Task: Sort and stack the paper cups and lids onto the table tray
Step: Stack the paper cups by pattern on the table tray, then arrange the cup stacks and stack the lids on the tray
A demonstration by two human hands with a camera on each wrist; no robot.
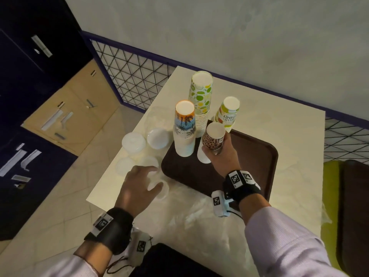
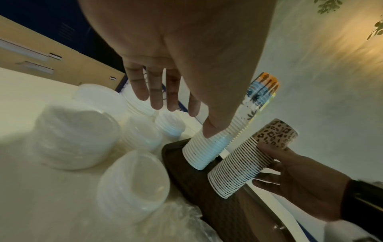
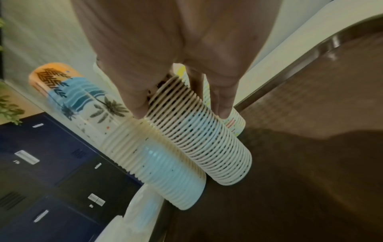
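Note:
A dark brown tray (image 1: 249, 168) lies on the cream table. My right hand (image 1: 219, 154) grips a leopard-print cup stack (image 1: 212, 139), upside down and tilted, its rim end close above the tray (image 3: 228, 147). Beside it on the tray stands a palm-print cup stack (image 1: 184, 128) (image 3: 128, 135). A lime-print stack (image 1: 200, 100) and a "summer" stack (image 1: 227, 112) stand at the tray's far edge. My left hand (image 1: 139, 182) hovers open, fingers spread, over white lid piles (image 2: 132, 180) left of the tray. In the left wrist view its fingers (image 2: 155, 91) hold nothing.
More white lid stacks (image 1: 133, 142) (image 1: 157, 137) sit near the table's left edge. Crumpled clear plastic wrap (image 1: 191, 212) lies on the near part of the table. A green chair (image 1: 335, 196) stands at the right, and a mesh railing (image 1: 135, 76) runs behind the table.

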